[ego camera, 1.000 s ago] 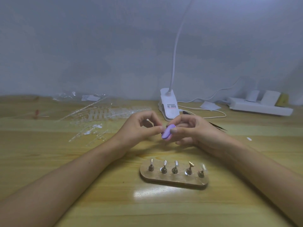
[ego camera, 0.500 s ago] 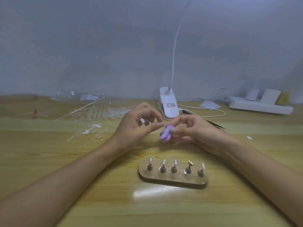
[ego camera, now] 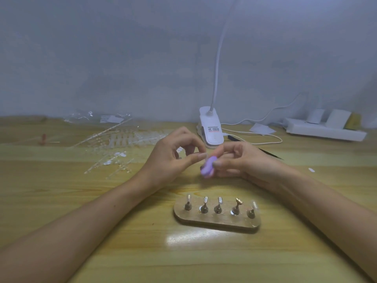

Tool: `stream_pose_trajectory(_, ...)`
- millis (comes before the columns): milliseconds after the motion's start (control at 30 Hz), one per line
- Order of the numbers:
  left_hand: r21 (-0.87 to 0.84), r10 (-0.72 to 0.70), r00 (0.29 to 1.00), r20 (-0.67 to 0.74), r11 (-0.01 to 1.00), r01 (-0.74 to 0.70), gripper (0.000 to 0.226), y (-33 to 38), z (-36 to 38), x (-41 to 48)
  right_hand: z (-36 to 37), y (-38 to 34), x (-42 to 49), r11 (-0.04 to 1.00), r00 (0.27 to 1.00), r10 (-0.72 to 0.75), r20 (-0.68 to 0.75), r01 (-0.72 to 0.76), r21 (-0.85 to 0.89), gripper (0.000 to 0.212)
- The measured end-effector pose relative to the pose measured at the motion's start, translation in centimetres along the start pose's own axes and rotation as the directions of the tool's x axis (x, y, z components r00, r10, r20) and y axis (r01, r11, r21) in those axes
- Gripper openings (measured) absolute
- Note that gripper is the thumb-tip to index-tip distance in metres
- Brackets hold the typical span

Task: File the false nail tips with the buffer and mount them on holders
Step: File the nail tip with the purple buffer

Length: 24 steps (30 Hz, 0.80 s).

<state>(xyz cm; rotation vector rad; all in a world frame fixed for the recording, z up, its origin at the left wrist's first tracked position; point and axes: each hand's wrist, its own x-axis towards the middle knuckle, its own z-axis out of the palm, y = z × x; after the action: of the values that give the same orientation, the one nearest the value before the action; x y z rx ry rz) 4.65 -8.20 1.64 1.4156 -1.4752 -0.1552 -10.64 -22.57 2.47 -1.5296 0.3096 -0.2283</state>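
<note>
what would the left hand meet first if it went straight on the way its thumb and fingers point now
Most likely the purple buffer, pinched in the right hand. It sits just beyond the pinched tips of the left hand. Depth is unclear, so they may already touch.

A pale bluish wall (ego camera: 122, 58) backs the wooden table (ego camera: 51, 190), where a white clip lamp (ego camera: 211, 129) and power strip (ego camera: 324, 132) stand.

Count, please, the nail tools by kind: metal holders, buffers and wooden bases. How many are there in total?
metal holders: 5
purple buffer: 1
wooden base: 1
Total: 7
</note>
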Motion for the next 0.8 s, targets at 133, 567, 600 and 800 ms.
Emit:
stream_pose_trajectory(133,0.018,-0.001,1.000,0.017,1.000,0.001,0.009,-0.07,-0.02,-0.01,-0.07,-0.08,-0.04,0.999,0.999,-0.021,-0.044,0.023,0.036,0.021)
stream_pose_trajectory(567,0.011,-0.010,1.000,0.020,1.000,0.010,0.007,-0.13,-0.03,0.11,0.26,0.16,0.03,1.000,0.999,-0.030,-0.034,0.030,0.004,0.023)
stream_pose_trajectory(600,0.005,-0.015,1.000,0.013,1.000,0.014,0.007,-0.21,-0.03,0.13,0.10,0.18,0.04,0.998,0.996,-0.045,-0.079,0.049,0.039,0.027)
stream_pose_trajectory(800,0.015,-0.013,1.000,0.009,1.000,0.013,0.007,-0.40,-0.09,0.12,0.26,0.14,0.07,0.998,0.997,-0.045,-0.060,0.048,0.051,0.025)
